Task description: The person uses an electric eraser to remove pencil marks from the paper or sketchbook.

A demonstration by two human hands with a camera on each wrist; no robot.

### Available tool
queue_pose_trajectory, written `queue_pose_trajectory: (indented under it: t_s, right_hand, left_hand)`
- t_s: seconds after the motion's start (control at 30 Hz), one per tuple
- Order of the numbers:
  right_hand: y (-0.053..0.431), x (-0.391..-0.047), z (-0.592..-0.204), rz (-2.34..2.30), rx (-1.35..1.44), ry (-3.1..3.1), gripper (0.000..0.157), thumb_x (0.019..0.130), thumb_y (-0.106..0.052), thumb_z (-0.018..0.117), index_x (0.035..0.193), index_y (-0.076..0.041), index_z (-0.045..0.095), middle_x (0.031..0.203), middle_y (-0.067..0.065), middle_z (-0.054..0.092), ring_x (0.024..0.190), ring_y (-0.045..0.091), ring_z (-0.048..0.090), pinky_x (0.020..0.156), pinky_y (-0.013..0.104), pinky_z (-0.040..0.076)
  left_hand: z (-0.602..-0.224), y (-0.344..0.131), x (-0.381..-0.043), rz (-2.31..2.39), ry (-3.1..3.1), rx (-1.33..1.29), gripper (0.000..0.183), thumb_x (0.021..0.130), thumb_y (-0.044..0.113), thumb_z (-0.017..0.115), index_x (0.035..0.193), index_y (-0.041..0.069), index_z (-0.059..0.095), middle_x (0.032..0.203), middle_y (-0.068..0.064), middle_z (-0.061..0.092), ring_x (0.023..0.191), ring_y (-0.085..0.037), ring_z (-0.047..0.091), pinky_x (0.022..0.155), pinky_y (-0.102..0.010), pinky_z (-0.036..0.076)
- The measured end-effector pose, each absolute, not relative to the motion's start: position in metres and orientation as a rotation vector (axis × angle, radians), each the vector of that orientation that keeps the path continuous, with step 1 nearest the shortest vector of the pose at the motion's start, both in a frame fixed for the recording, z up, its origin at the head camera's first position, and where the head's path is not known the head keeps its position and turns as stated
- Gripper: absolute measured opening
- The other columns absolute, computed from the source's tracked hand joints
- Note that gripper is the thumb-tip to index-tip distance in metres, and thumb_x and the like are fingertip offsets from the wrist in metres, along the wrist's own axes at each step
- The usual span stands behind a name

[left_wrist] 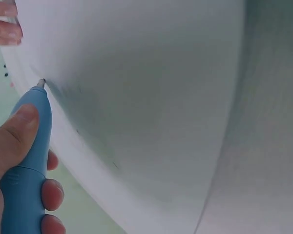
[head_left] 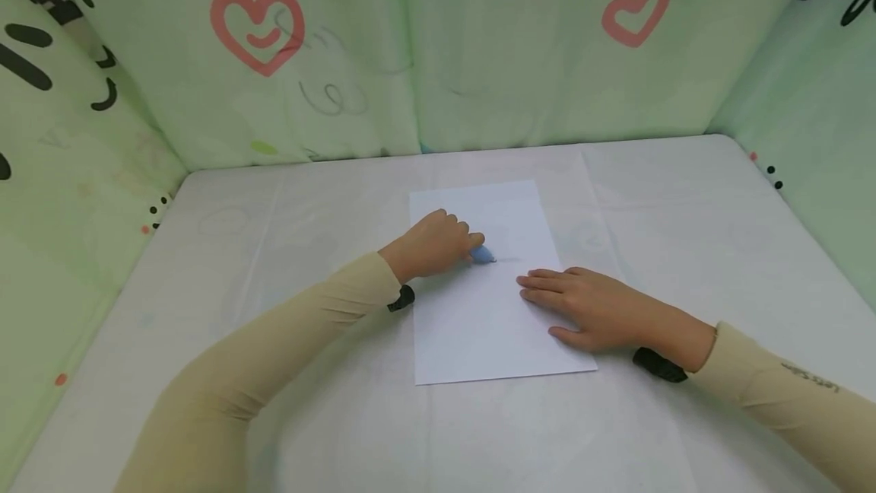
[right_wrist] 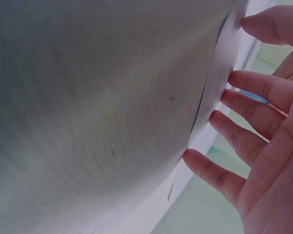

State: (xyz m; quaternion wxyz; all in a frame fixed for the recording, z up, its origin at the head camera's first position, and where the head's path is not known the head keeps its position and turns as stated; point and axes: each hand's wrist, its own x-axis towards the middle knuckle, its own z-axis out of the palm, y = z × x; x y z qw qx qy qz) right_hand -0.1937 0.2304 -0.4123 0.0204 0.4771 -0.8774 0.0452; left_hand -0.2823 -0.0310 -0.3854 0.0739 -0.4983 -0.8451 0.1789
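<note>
A sheet of white paper lies on the table. My left hand is over its left half, fingers curled round a thick blue pen-shaped tool. The tool's narrow grey tip meets the paper in the left wrist view, and the thumb lies along its barrel. Beside the tip, a faint grey line shows on the sheet. My right hand rests with spread, fairly straight fingers on the paper's right edge; its fingertips touch the sheet in the right wrist view.
A white cloth covers the table. Green printed curtains with hearts and black marks hang behind it and at both sides. Dark wrist-camera pieces sit under both wrists, close over the tabletop.
</note>
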Motion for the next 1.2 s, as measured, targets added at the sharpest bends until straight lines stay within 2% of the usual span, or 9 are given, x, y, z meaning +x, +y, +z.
queue_pose_trajectory:
  t_s: [1.2]
  right_hand:
    - [0.23, -0.193, -0.411, 0.148, 1.473, -2.727, 0.052, 0.083, -0.023, 0.067, 0.129, -0.004, 0.055, 0.137, 0.009, 0.054, 0.126, 0.027, 0.051, 0.089, 0.042, 0.046]
  left_hand:
    - [-0.383, -0.019, -0.283, 0.553, -2.569, -1.531, 0.024, 0.093, 0.034, 0.056, 0.106, 0.015, 0.058, 0.084, -0.002, 0.068, 0.072, -0.019, 0.064, 0.067, -0.027, 0.048]
